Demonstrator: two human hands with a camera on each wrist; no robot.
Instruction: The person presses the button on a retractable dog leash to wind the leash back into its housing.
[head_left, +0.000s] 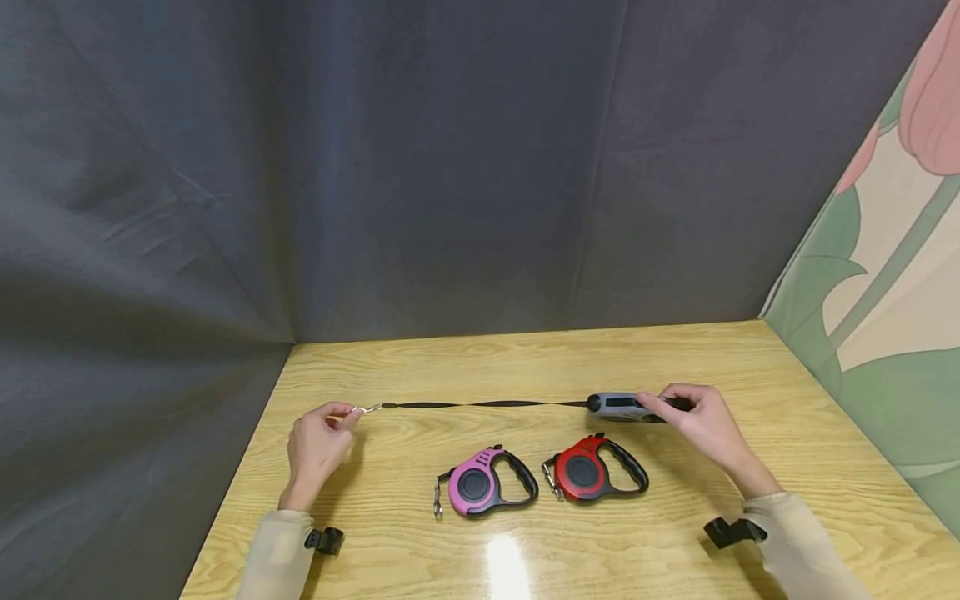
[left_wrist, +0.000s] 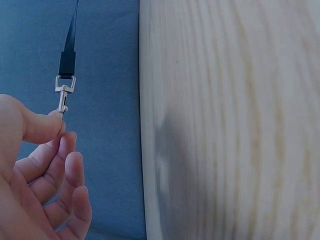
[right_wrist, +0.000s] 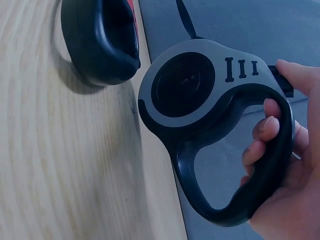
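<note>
My right hand (head_left: 701, 421) grips the black handle of a grey retractable dog leash (right_wrist: 182, 112), its fingers through the loop and the thumb at the black button on top. A black strap (head_left: 487, 404) runs out of the casing to the left, taut above the table. At its far end is a silver snap hook (left_wrist: 63, 97), which my left hand (head_left: 317, 446) pinches between thumb and fingertips. Nearer to me lie a pink retractable leash (head_left: 480, 483) and a red one (head_left: 588, 471), both flat on the table with their hooks at the left.
The wooden table (head_left: 390, 550) has a dark grey curtain (head_left: 450, 183) behind it and along its left side. At the right hangs a flowered cloth (head_left: 885, 333). A black wrist mount (head_left: 326, 542) sits on the left sleeve, another (head_left: 731, 532) on the right.
</note>
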